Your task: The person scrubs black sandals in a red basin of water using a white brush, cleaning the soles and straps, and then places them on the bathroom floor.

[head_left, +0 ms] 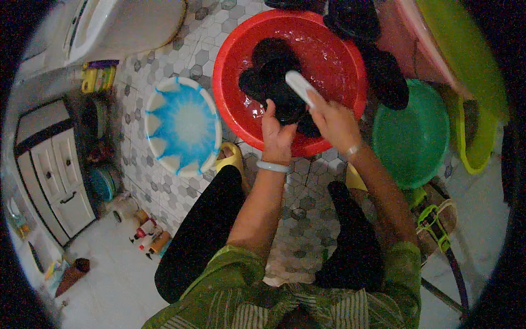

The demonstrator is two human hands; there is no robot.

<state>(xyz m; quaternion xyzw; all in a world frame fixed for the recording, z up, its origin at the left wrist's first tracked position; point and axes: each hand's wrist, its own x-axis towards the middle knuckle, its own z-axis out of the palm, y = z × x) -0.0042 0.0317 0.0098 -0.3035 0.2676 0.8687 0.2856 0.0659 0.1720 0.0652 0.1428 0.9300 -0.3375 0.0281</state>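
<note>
A red basin [227, 104] with water in it stands in front of me. Several black pieces, apparently shoes, lie bunched in it. At the near side of the basin my left hand [278, 134] grips a black shoe [287, 104], thumb up, its fingers partly hidden by it. My right hand [334, 123] is closed around a white scrubbing brush [300, 88], whose pale back faces up. The brush lies over the shoe; its bristle side is hidden. More black shoe-like things [389, 79] lie against the basin's right rim.
A blue-and-white basin [186, 126] stands on the left, a green basin [416, 137] on the right. A coiled hose [452, 268] lies at lower right. Bottles [145, 230] and a white cabinet [60, 175] are at left. My yellow slippers [233, 156] rest on hexagon tiles.
</note>
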